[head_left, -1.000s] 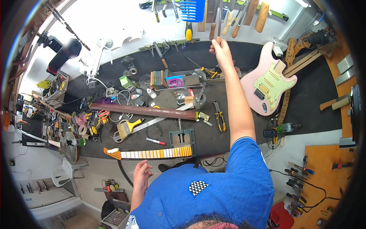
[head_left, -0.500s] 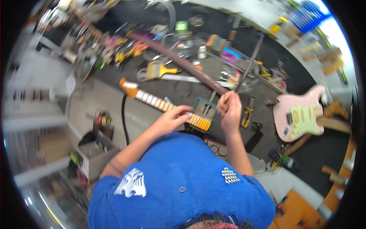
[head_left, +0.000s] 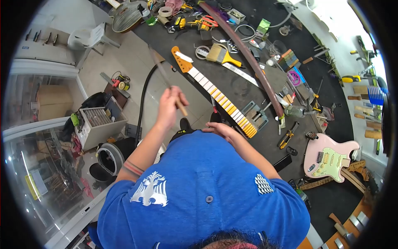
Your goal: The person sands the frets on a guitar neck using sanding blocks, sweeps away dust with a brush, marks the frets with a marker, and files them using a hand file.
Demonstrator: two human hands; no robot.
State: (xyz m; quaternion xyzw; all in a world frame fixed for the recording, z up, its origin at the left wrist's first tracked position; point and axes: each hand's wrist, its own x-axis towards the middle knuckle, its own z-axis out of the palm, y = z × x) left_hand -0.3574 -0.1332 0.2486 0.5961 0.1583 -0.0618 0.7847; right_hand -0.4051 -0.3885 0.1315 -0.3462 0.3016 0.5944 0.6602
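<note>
My left hand (head_left: 169, 107) is closed around a long thin file (head_left: 161, 68), whose wooden handle (head_left: 181, 108) sticks out below the fingers and whose blade points up and left over the floor. In front of my belly, my right hand (head_left: 222, 129) has its fingers spread and holds nothing visible. A guitar neck (head_left: 211, 88) lies diagonally along the bench edge, its orange headstock (head_left: 180, 60) at the upper left and yellow and white strips across its fretboard. Its lower end rests by a green vise (head_left: 256, 114).
A dark red beam (head_left: 242, 47) crosses the bench (head_left: 271, 143). Around it are a brush (head_left: 222, 54), a steel ruler (head_left: 242, 74), pliers (head_left: 289, 135) and a glass jar (head_left: 294, 111). A pink guitar body (head_left: 329, 157) lies right. A grey box (head_left: 101, 124) stands on the floor.
The file has passed from my right hand to my left, which has left the neck. My right hand has moved down to my belly and opened. The view has turned.
</note>
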